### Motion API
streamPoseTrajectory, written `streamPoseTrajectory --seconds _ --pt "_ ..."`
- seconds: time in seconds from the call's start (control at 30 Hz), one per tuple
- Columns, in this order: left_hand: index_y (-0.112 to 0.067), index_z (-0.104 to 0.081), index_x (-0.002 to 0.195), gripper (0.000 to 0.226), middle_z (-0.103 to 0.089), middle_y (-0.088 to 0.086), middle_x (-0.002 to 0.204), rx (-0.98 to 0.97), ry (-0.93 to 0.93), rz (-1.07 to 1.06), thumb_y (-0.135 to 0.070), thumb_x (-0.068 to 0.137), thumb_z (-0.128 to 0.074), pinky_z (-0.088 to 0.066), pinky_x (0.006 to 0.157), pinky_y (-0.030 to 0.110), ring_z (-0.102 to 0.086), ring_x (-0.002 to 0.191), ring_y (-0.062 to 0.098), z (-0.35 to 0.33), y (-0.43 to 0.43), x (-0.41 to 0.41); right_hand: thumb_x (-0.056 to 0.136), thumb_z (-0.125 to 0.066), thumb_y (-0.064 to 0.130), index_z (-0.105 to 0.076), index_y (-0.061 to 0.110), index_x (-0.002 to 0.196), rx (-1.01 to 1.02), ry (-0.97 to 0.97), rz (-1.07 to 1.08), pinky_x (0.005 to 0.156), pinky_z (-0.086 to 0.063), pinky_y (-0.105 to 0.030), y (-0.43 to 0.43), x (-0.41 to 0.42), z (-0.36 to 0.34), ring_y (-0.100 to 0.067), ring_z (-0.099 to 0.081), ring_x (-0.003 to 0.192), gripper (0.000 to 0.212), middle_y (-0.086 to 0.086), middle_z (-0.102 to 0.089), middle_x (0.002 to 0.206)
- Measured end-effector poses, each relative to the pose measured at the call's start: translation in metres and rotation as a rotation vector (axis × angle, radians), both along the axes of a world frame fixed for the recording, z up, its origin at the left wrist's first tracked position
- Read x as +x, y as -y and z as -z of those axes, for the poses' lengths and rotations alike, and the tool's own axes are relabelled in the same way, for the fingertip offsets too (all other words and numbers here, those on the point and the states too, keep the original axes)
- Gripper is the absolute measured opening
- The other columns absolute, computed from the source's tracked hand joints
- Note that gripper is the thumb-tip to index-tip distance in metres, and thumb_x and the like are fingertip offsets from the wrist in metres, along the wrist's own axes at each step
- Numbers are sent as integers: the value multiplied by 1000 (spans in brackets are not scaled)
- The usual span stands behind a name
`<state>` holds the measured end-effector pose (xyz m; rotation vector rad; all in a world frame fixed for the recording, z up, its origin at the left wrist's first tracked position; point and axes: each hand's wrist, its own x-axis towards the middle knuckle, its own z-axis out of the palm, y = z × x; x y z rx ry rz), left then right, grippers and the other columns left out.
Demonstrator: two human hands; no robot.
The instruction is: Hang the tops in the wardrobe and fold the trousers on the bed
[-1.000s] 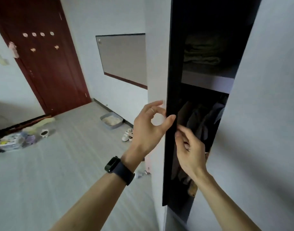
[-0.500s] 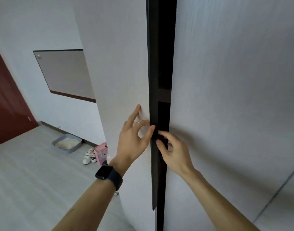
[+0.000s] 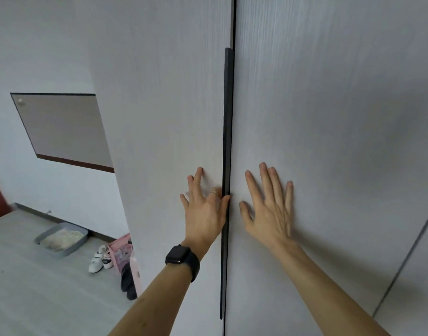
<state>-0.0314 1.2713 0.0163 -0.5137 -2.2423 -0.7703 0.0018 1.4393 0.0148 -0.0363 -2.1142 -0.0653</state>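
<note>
Two pale grey wardrobe doors fill the view, closed against each other. A long black handle strip (image 3: pixel 228 132) runs down the seam between the left door (image 3: pixel 164 105) and the right door (image 3: pixel 329 105). My left hand (image 3: pixel 204 209), with a ring and a black watch on the wrist, presses flat on the left door, thumb against the strip. My right hand (image 3: pixel 268 204) lies flat with spread fingers on the right door. The clothes inside are hidden. No tops, trousers or bed are in view.
Left of the wardrobe is a pale floor with a grey tray (image 3: pixel 61 240), white shoes (image 3: pixel 99 261), a pink bag (image 3: pixel 122 252) and dark shoes (image 3: pixel 128 282) by its corner. A framed panel (image 3: pixel 62 129) hangs on the white wall.
The doors went from wide open, with hanging clothes showing, to fully closed. Both hands shifted from the door edges to lying flat on the door fronts.
</note>
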Motion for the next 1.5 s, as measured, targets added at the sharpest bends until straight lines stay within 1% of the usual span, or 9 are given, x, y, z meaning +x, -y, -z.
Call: streamPoseTrajectory --seconds 0.17,0.4,0.5,0.7,0.87,1.0,1.1,1.3,1.5 --pt "-13 -68 101 32 -23 17 158 6 10 -40 -43 99 -55 -45 85 72 -32 141 51 -4 -3 -8 86 -65 49 -21 29 161 64 62 33 124 5 -50 -10 -2 1 -22 -3 157 89 -4 -3 170" --pt "-19 -65 99 28 -7 -4 158 38 104 -82 -45 100 -54 -41 92 68 -39 136 47 -6 -18 -17 82 -68 44 -22 28 160 66 56 25 124 2 -50 -13 0 1 -20 -3 156 91 -4 -5 170" --pt "-20 -65 98 29 -6 -6 158 28 116 -88 -46 100 -53 -40 92 65 -42 134 44 -7 -21 -21 83 -67 43 -20 28 161 87 60 30 124 2 -50 -14 0 1 -21 -2 157 92 -5 -4 170" --pt "-20 -68 106 34 -8 4 166 52 161 -51 -50 99 -54 -23 109 74 -7 153 39 -5 -21 -20 83 -67 41 -19 28 161 84 48 37 124 4 -49 -14 -2 1 -21 -4 156 92 -4 -3 170" --pt "-28 -66 105 34 -20 4 164 44 56 -83 -59 94 -57 -28 105 75 -17 151 39 6 -16 -28 85 -66 42 -19 28 161 91 57 58 124 5 -49 -15 -3 3 -21 -2 157 91 -4 -2 170" --pt "-36 -48 137 56 -17 0 165 -75 -2 -96 -72 93 -47 -18 111 72 -15 153 30 4 3 -39 86 -66 40 -26 29 159 64 7 65 124 -4 -51 -9 -4 4 -21 -8 156 85 -3 -10 169" --pt "-38 -31 154 62 -7 -2 169 -181 -121 -11 -65 99 -35 -7 119 68 -2 156 20 -11 26 -52 87 -66 40 -34 29 157 20 -61 76 123 -10 -56 -2 -3 2 -21 -16 155 77 -4 -17 168" --pt "-35 -20 159 66 -5 2 169 -217 -416 0 -50 100 -43 -1 120 61 -1 156 22 -66 39 -93 96 -49 45 -31 33 157 -131 -115 176 120 -5 -65 16 -13 -36 -26 -4 156 65 -5 -11 169" --pt "-35 -17 159 63 -6 3 169 -158 -511 32 -54 101 -31 -3 120 63 0 156 22 -78 29 -126 101 -38 47 -19 33 160 -96 -176 231 120 0 -65 7 -32 -75 -26 1 156 64 -6 -4 170"
